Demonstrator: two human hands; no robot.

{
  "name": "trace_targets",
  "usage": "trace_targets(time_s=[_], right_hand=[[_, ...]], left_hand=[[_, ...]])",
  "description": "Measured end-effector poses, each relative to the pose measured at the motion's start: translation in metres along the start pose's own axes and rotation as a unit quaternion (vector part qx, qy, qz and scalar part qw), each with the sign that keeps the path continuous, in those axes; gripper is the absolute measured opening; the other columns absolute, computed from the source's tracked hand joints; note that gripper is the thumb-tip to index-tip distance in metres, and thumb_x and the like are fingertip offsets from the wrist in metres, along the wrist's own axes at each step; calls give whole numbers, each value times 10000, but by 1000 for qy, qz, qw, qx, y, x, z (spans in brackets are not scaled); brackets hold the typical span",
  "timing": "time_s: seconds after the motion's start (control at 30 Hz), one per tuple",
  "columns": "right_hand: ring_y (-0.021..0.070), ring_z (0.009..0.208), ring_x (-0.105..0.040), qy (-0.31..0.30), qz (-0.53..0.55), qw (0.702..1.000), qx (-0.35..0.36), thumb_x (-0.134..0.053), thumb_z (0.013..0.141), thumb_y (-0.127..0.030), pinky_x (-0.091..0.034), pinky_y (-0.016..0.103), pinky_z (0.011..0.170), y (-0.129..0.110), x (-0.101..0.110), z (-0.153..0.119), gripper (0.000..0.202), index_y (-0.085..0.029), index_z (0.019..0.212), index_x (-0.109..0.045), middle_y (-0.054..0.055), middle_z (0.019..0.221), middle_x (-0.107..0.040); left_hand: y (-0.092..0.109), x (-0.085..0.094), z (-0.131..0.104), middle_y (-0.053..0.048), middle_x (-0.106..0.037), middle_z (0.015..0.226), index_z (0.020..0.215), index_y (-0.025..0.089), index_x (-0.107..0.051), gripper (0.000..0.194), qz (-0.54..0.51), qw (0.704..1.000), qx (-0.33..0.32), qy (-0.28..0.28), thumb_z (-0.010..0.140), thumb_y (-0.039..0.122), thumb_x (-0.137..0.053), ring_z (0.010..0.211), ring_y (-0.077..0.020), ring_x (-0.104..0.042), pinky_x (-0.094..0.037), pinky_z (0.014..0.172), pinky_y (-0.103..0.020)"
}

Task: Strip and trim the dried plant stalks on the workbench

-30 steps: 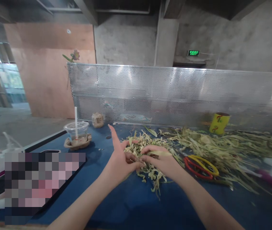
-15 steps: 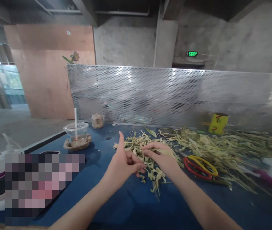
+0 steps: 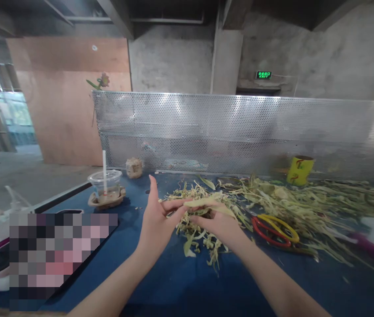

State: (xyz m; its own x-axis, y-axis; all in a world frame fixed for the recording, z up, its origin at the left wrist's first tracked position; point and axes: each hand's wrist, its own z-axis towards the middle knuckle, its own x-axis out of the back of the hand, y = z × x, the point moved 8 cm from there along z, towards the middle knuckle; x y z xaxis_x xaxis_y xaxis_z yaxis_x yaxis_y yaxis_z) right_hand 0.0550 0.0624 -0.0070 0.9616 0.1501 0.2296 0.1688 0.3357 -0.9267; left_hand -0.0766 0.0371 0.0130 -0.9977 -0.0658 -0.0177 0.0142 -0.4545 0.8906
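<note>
A long pale green leaf (image 3: 208,202) lies across the fingers of my right hand (image 3: 221,226), which is closed on it. The fingertips of my left hand (image 3: 159,220) pinch together at the leaf's left end, while one finger sticks out away from me. Both hands are above a loose heap of shredded, wilted leaf pieces (image 3: 215,259). A leaf scrap (image 3: 189,247) with a pale end rests at the heap's near side. To the right of my right hand lie scissors (image 3: 273,230) with one red and one yellow handle loop.
Long wilted stalks and leaves (image 3: 309,207) spread over the blue table (image 3: 174,286) at right, beside a yellow roll (image 3: 301,169). A lidded plastic cup (image 3: 105,187) with a straw stands left in a cardboard holder. Behind runs a perforated metal panel (image 3: 190,116).
My left hand has moved up and slightly left, its fingertips now meeting at the leaf. The leaf in my right hand now shows more fully. A scrap has appeared at the heap's near side.
</note>
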Motion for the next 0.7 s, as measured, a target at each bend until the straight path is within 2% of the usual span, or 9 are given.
trace_targets(time_s=[0.1, 0.2, 0.37, 0.53, 0.6, 0.7], right_hand=[[132, 628, -551, 4, -1, 1000, -28, -663, 537, -239, -448, 252, 579, 4, 0, 2, 202, -183, 703, -562, -10, 686, -602], [146, 683, -564, 6, -21, 999, -37, -660, 537, -218, -452, 264, 618, 5, 1, 3, 212, -180, 732, -587, 11, 750, -624], [150, 668, -563, -19, -34, 997, -59, -644, 554, -244, -434, 259, 618, 9, -3, 2, 157, -169, 685, -600, 12, 716, -624], [149, 682, -567, -46, -35, 996, -65, -690, 534, -306, -429, 241, 615, 15, -9, -3, 182, -174, 642, -626, -4, 697, -616], [148, 693, -572, -24, -34, 995, -89, -721, 498, -336, -436, 235, 605, 21, -7, -7, 259, -188, 691, -634, -6, 747, -616], [158, 727, -581, 44, -25, 991, -124, -752, 446, -362, -456, 242, 599, 29, 1, -11, 378, -219, 777, -637, 5, 870, -619]], left_hand=[[0, 2, 1, -34, -707, 753, 1339, 199, 180, 1040, -31, 999, 8, 9, 698, 194, -639, 815, -184, -647, -470, 847, -374], [-6, 3, 3, -53, -712, 744, 1344, 176, 164, 1055, -60, 998, 29, 9, 681, 202, -656, 760, -198, -659, -508, 786, -374], [-9, 1, 4, -61, -714, 744, 1356, 201, 118, 1061, -101, 994, 40, 7, 655, 188, -679, 736, -222, -665, -562, 623, -324], [-4, 7, 7, -41, -707, 687, 1365, 218, 63, 1036, -119, 992, 36, 22, 647, 160, -681, 688, -235, -668, -559, 596, -347], [-2, 10, 9, -34, -705, 679, 1366, 218, 52, 1027, -121, 992, 27, 34, 649, 164, -681, 705, -233, -667, -554, 626, -357], [-3, 11, 10, -39, -705, 701, 1358, 191, 107, 1030, -118, 992, 27, 34, 676, 203, -665, 726, -221, -665, -537, 691, -371]])
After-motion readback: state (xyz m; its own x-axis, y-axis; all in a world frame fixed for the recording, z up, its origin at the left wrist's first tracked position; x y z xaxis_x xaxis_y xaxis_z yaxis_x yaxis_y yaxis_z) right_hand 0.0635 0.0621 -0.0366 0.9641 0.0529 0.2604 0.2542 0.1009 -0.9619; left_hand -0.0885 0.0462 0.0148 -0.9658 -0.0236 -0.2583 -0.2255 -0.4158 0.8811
